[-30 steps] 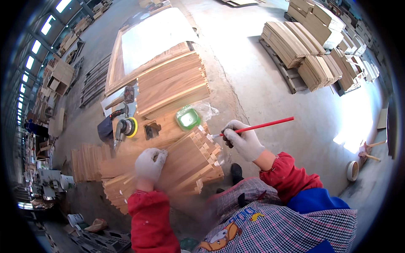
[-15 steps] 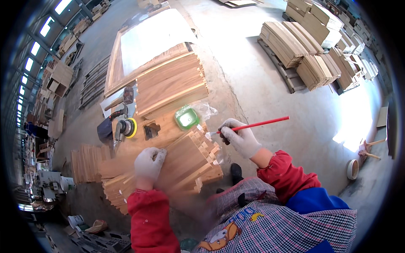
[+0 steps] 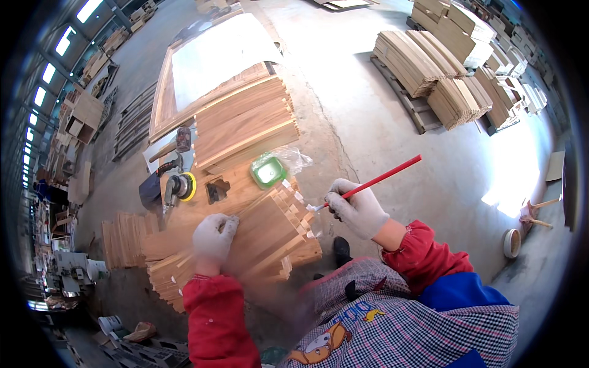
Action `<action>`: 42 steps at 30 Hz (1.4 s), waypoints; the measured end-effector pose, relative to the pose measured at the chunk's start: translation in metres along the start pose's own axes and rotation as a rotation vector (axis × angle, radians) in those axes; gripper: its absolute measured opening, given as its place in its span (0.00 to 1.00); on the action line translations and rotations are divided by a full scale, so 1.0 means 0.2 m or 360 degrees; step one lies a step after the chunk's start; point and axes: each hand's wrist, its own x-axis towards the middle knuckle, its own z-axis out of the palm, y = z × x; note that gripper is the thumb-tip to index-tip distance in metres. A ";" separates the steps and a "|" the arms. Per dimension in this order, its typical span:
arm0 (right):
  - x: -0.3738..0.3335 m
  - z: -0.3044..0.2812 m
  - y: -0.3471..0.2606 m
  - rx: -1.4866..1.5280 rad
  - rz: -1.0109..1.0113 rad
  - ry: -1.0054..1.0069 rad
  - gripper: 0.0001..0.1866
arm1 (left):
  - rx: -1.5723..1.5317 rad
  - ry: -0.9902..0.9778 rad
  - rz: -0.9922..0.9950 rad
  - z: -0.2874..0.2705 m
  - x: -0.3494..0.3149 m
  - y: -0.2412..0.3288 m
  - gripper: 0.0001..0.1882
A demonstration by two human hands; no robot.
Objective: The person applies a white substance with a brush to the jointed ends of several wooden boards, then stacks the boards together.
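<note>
In my gloved right hand [image 3: 361, 213] is a slim brush [image 3: 388, 174] with a red handle, gripped between thumb and fingers. Its white-coated tip touches or nearly touches the notched end of a pile of wooden boards [image 3: 265, 232]. White dabs show on several of the boards' end tenons. My left hand [image 3: 213, 238], also gloved, rests over the left part of these boards, with curled fingers and the thumb pressed in; whatever lies inside them is hidden. Just beyond the pile stands a green tub [image 3: 254, 176] of white liquid, partly wrapped in clear plastic.
An orbital sander [image 3: 179, 186] with a yellow pad lies left of the tub, near a mallet [image 3: 183, 140]. Behind is another board stack [image 3: 245, 126], then a large framed panel [image 3: 161, 104]. Loaded pallets [image 3: 399, 98] stand at far right; a bucket [image 3: 512, 243] sits on the floor.
My right hand has shifted slightly right and down, bringing the brush tip lower along the boards' ends, with the handle tilted more steeply. My left hand stays nearly in place.
</note>
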 end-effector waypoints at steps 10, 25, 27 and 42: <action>0.01 -0.04 -0.02 -0.0528 -0.0610 -0.0182 0.06 | 0.0025 -0.0030 0.0006 0.01 0.01 -0.01 0.16; -0.01 -0.05 -0.04 -0.0525 -0.0434 -0.0009 0.07 | 0.0028 -0.0045 -0.0023 -0.01 0.01 0.01 0.18; -0.02 -0.03 -0.03 -0.0439 -0.0379 -0.0048 0.07 | 0.0070 -0.0073 -0.0045 -0.01 0.01 0.02 0.18; 0.07 -0.09 0.04 0.0556 -0.0007 0.0027 0.09 | -0.0158 -0.0365 -0.0101 -0.04 0.08 0.00 0.16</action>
